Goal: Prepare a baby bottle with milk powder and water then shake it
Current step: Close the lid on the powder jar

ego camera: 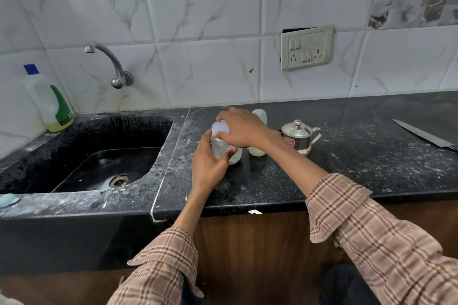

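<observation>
A clear baby bottle [221,147] stands on the black counter [272,181], right of the sink. My left hand [207,163] grips its body from the near side. My right hand [241,127] comes from above and its fingers curl over the pale cap [220,127] at the bottle's top. A second clear bottle [257,148] with a pale top stands just to the right, mostly hidden behind my right wrist. A small steel pot with a lid [298,136] stands right of that. White powder dusts the counter around them.
A black sink [99,156] with a wall tap [109,62] lies to the left. A detergent bottle [53,104] stands in the far left corner. A long knife [423,135] lies at the counter's right. A wall socket [306,47] is above.
</observation>
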